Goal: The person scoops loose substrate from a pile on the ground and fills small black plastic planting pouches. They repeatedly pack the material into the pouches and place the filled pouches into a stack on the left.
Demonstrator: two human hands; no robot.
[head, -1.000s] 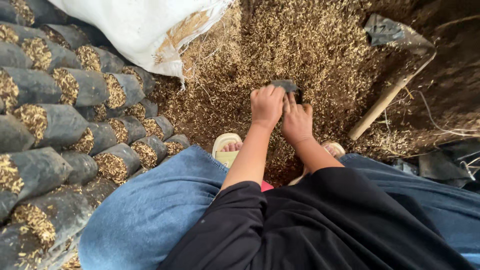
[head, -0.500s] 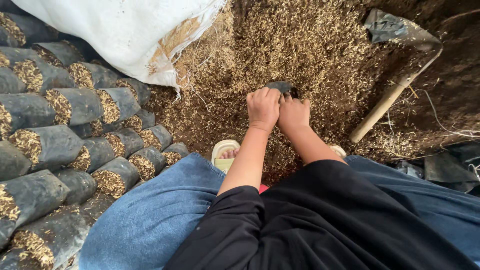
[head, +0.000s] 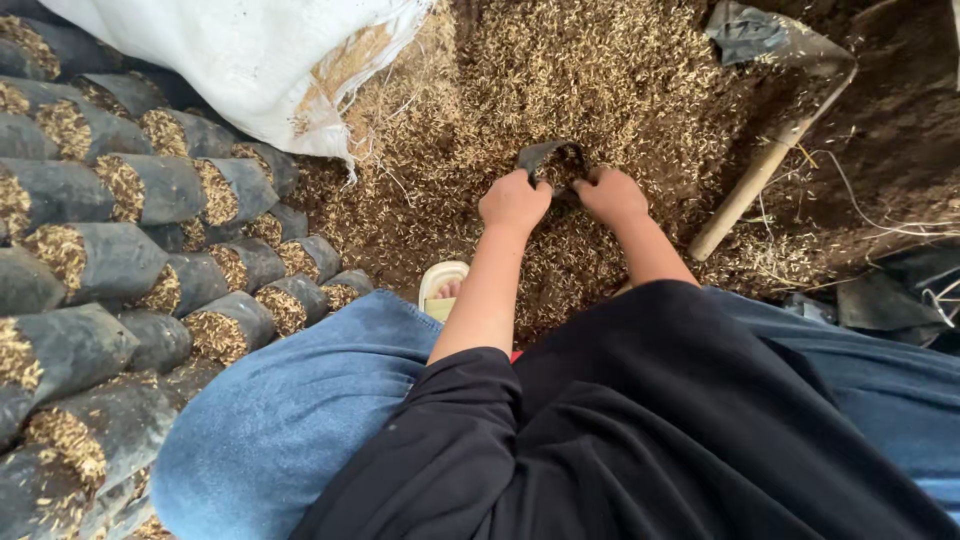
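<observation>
Black plastic bags point(head: 150, 190) already packed with husk lie stacked in rows well to the left of our grip, their open ends showing the golden fill; we count more than 12, so a good share of the work looks done. Above them slumps a white sack point(head: 250, 55).

Our left hand point(head: 513, 203) is closed over the near left edge of 1 small black bag point(head: 552, 160), and our right hand point(head: 611, 195) pinches its right edge, fingers curled shut on the plastic. Between the 2 hands the mouth gapes, pressed into the husk pile point(head: 600, 70) just beyond our knuckles. How full it is we cannot tell, but it looks barely started, and plenty of loose husk remains.

Right of the grip a wooden handle point(head: 760, 180) slants across the dirt.

Against the frame 1 second back, the hands have spread apart; then they sat almost touching over the bag, whose mouth is now pulled wider.
</observation>
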